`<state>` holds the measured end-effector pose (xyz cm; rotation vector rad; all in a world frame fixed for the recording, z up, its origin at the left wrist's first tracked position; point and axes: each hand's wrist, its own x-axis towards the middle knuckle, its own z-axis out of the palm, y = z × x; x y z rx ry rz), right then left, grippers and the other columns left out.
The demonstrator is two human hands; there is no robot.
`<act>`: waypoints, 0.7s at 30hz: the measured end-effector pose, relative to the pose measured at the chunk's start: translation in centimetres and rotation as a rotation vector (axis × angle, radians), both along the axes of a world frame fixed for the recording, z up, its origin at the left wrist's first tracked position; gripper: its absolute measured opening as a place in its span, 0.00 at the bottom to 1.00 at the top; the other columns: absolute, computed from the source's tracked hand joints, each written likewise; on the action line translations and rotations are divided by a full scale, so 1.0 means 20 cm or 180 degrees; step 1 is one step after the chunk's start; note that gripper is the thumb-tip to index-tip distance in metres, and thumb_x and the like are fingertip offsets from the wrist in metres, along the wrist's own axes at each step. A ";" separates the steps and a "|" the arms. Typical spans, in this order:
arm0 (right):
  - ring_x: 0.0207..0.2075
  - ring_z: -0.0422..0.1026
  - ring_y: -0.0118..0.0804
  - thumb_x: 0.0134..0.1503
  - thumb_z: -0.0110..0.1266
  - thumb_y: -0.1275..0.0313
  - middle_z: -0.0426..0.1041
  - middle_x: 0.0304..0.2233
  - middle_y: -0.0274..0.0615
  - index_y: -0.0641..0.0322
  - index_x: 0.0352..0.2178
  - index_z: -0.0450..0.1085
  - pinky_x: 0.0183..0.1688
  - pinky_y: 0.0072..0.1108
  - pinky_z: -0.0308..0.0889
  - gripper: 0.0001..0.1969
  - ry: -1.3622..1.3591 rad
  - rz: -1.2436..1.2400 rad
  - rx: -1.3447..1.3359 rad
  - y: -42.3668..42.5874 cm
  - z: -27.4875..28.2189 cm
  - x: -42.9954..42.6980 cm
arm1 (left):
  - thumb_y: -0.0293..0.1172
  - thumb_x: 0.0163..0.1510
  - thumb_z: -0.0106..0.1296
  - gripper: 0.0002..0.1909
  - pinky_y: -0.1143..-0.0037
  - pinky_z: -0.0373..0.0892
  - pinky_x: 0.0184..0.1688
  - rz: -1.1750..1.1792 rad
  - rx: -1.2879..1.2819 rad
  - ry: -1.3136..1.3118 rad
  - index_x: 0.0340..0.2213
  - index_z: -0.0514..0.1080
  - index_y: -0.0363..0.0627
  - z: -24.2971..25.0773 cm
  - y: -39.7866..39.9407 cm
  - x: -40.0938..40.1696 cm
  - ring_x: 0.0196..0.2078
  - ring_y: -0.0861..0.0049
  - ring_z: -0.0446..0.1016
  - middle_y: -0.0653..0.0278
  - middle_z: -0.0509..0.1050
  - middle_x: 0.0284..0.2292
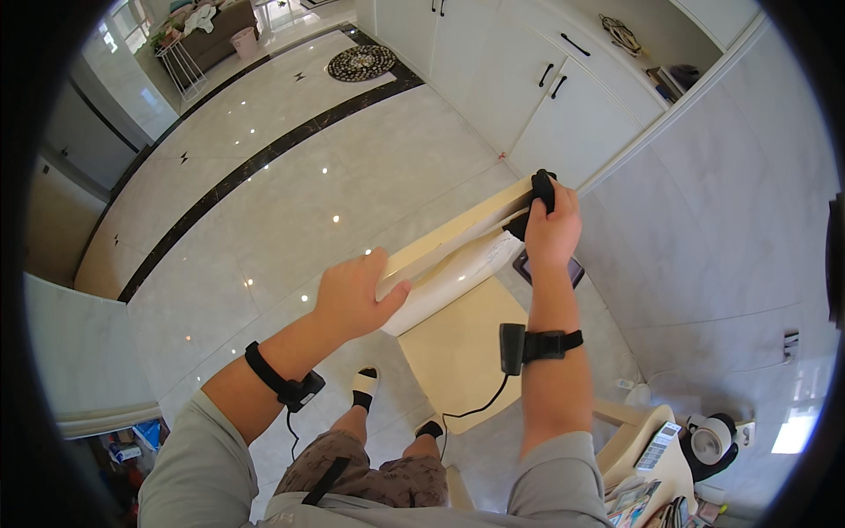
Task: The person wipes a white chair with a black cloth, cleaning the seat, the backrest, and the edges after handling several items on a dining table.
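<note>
A cream board-like piece (462, 224) with a white padded roll (455, 284) along its near side stretches before me at a slant. It looks like a chair's backrest, but I cannot tell for certain. My left hand (356, 297) grips its left end, thumb over the white roll. At the far right end, my right hand (554, 228) is closed around a black piece (543, 188), perhaps a strap or cloth, against the board. Surface cracks or creases run along the roll. Below it spreads a flat cream panel (462, 356), like a seat.
A dark flat object (574, 272) lies on the floor behind my right wrist. White cabinets (574, 125) stand ahead beside a grey wall (713, 218). At right, a cream table (650, 439) bears a calculator-like device (658, 445) and books. A round mat (362, 63) lies farther off.
</note>
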<state>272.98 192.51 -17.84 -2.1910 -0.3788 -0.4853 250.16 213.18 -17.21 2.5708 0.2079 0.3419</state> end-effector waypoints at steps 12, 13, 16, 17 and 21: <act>0.38 0.74 0.49 0.39 0.55 0.83 0.72 0.38 0.47 0.60 0.47 0.75 0.43 0.30 0.71 0.29 0.0092 0.1125 0.0670 0.39 -0.10 -1.08 | 0.66 0.65 0.20 0.44 0.74 0.61 0.60 -0.0327 -0.4176 0.1422 0.60 0.62 0.38 -0.02 0.16 0.06 0.57 0.74 0.68 0.59 0.71 0.55; 0.37 0.74 0.48 0.39 0.54 0.85 0.72 0.37 0.47 0.62 0.47 0.76 0.43 0.29 0.71 0.28 0.0115 0.1247 0.0744 0.41 -0.11 -1.13 | 0.65 0.66 0.20 0.44 0.74 0.61 0.61 -0.0318 -0.4126 0.1566 0.60 0.62 0.37 -0.01 0.17 0.06 0.57 0.74 0.68 0.59 0.71 0.55; 0.37 0.75 0.48 0.39 0.55 0.85 0.73 0.38 0.47 0.63 0.44 0.76 0.41 0.28 0.72 0.26 0.0094 0.1455 0.0765 0.40 -0.14 -1.18 | 0.62 0.67 0.22 0.41 0.74 0.60 0.61 -0.0331 -0.4382 0.1582 0.61 0.61 0.38 0.07 0.11 0.06 0.57 0.75 0.67 0.58 0.70 0.56; 0.38 0.75 0.49 0.39 0.55 0.85 0.73 0.39 0.47 0.63 0.44 0.76 0.41 0.28 0.72 0.25 0.0128 0.1496 0.0743 0.39 -0.14 -1.18 | 0.62 0.67 0.23 0.40 0.74 0.61 0.61 -0.0242 -0.4345 0.1637 0.61 0.61 0.38 0.08 0.09 0.07 0.57 0.75 0.67 0.58 0.69 0.56; 0.41 0.75 0.50 0.44 0.55 0.84 0.74 0.40 0.47 0.61 0.46 0.74 0.44 0.27 0.71 0.24 0.1251 0.2605 0.0727 0.30 -0.20 -1.23 | 0.47 0.67 0.41 0.27 0.75 0.62 0.58 -0.0457 -0.3551 0.1619 0.59 0.65 0.42 0.06 0.10 0.05 0.53 0.76 0.70 0.62 0.74 0.51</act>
